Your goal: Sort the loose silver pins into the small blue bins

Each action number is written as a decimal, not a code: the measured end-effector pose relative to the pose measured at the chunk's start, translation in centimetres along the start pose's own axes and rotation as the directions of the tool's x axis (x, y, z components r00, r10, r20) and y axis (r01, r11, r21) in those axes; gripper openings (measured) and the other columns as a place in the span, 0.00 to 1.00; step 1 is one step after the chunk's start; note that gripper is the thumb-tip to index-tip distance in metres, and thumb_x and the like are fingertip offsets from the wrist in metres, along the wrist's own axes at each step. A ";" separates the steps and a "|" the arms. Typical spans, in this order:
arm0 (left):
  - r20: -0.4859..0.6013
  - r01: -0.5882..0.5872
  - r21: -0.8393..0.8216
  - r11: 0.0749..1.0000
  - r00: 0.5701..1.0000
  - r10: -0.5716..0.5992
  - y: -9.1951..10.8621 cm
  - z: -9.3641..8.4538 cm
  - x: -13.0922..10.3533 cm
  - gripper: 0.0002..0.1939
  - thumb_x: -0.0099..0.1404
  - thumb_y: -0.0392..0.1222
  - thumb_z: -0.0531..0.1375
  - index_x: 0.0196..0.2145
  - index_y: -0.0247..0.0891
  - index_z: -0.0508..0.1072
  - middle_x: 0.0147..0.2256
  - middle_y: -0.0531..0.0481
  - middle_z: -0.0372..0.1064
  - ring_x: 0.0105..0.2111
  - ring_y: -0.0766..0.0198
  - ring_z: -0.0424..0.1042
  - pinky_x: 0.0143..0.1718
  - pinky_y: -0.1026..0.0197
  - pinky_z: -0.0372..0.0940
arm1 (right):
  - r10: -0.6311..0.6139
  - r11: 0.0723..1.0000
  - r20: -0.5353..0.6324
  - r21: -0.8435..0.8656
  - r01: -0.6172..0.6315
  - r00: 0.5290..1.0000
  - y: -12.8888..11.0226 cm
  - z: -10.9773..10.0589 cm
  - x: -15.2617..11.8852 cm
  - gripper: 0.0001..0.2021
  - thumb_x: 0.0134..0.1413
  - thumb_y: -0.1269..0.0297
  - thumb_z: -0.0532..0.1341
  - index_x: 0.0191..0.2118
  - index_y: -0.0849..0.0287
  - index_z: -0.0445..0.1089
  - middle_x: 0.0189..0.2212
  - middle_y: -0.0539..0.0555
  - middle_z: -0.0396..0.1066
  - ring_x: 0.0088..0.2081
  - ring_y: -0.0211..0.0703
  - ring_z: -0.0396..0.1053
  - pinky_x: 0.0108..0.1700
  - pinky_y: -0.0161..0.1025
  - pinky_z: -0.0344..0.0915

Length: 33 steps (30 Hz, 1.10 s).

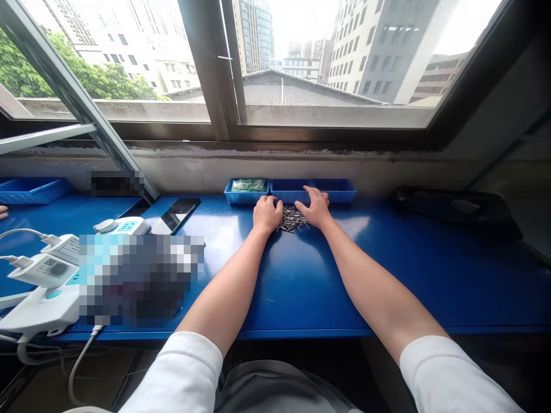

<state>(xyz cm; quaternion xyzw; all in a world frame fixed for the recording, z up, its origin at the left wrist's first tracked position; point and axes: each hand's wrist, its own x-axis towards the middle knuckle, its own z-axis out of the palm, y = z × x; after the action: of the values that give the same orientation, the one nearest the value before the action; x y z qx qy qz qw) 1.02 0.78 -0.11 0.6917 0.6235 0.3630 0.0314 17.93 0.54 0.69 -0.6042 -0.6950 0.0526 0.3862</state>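
A loose pile of small thin metal pieces [293,218], perhaps screws or pins, lies on the blue tabletop [301,287]. My left hand [267,214] rests against the left side of this pile, its fingers curved and the thumb apart. At the pile's right edge is my right hand [317,209], thumb and fingers spread, with the fingertips close to the middle blue bin [293,198]. Neither hand visibly grips a piece. Just behind my left hand stands a blue bin [246,199] with green-and-white packets [248,184] inside. A third blue bin [342,198] holds a few dark pieces.
A phone [183,213] lies left of my arms. Nearer stand a white power strip [47,307] with chargers and cables, and a blurred-out object [142,281]. A dark bag-like item [456,209] sits at right. Another person's hand [3,212] shows at far left.
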 end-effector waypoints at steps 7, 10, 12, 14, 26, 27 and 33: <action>0.062 -0.004 0.021 1.000 0.998 0.003 -0.1 0.2 -0.1 0.14 0.64 0.47 0.52 0.43 0.40 0.71 0.46 0.43 0.67 0.47 0.54 0.67 0.49 0.55 0.62 | 0.061 0.998 0.127 -0.009 -0.061 0.990 0.7 0.3 0.0 0.39 0.48 0.47 0.58 0.65 0.51 0.48 0.66 0.53 0.43 0.58 0.61 0.49 0.56 0.57 0.52; 0.074 -0.030 -0.002 1.000 0.997 0.030 -0.3 0.4 -0.1 0.14 0.64 0.47 0.53 0.43 0.38 0.71 0.45 0.41 0.67 0.47 0.52 0.67 0.49 0.53 0.62 | 0.061 0.987 0.111 0.141 -0.076 0.992 1.1 0.3 0.1 0.35 0.51 0.47 0.55 0.64 0.51 0.50 0.66 0.54 0.44 0.61 0.58 0.48 0.58 0.55 0.49; 0.071 -0.045 -0.016 0.999 0.996 0.046 -0.5 0.6 0.0 0.14 0.63 0.47 0.53 0.42 0.38 0.71 0.45 0.40 0.67 0.47 0.51 0.67 0.49 0.51 0.62 | 0.052 0.972 0.071 0.227 -0.067 0.996 1.3 0.3 0.2 0.30 0.54 0.48 0.53 0.62 0.52 0.55 0.64 0.56 0.49 0.61 0.55 0.48 0.59 0.53 0.48; 0.065 -0.051 -0.019 0.999 0.997 0.052 -0.6 0.7 0.0 0.14 0.63 0.47 0.53 0.42 0.38 0.72 0.45 0.40 0.67 0.47 0.51 0.67 0.49 0.51 0.63 | 0.040 0.960 -0.023 0.279 -0.032 0.999 1.3 0.3 0.3 0.25 0.56 0.50 0.52 0.57 0.56 0.62 0.60 0.58 0.57 0.60 0.53 0.51 0.58 0.51 0.50; 0.092 -0.077 -0.023 0.997 0.993 0.078 -0.2 0.4 -0.2 0.14 0.64 0.47 0.53 0.41 0.38 0.72 0.44 0.41 0.67 0.47 0.53 0.67 0.49 0.53 0.63 | 0.001 0.993 0.006 0.115 -0.002 1.000 1.6 0.8 0.2 0.08 0.46 0.61 0.59 0.26 0.56 0.75 0.27 0.54 0.71 0.35 0.47 0.65 0.43 0.43 0.62; 0.093 -0.076 -0.028 0.997 0.993 0.078 -0.2 0.4 -0.2 0.14 0.64 0.47 0.53 0.41 0.38 0.72 0.44 0.41 0.67 0.47 0.53 0.67 0.49 0.53 0.63 | -0.003 0.997 0.030 0.081 0.001 1.000 1.8 0.9 0.3 0.09 0.45 0.60 0.60 0.27 0.56 0.76 0.27 0.54 0.71 0.36 0.47 0.65 0.44 0.44 0.61; 0.106 -0.074 -0.040 0.996 0.991 0.078 -0.1 0.3 -0.2 0.14 0.63 0.47 0.53 0.41 0.38 0.72 0.44 0.40 0.67 0.47 0.53 0.67 0.49 0.52 0.63 | -0.028 0.999 0.134 0.034 0.024 0.991 2.2 1.4 0.4 0.09 0.43 0.58 0.62 0.29 0.55 0.78 0.30 0.56 0.71 0.38 0.49 0.66 0.46 0.45 0.61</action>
<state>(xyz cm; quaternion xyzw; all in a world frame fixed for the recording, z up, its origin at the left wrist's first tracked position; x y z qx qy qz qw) 1.10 0.76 -0.50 0.7328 0.5875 0.3373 0.0637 18.90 2.02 -1.26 -0.5838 -0.7263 0.0996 0.3487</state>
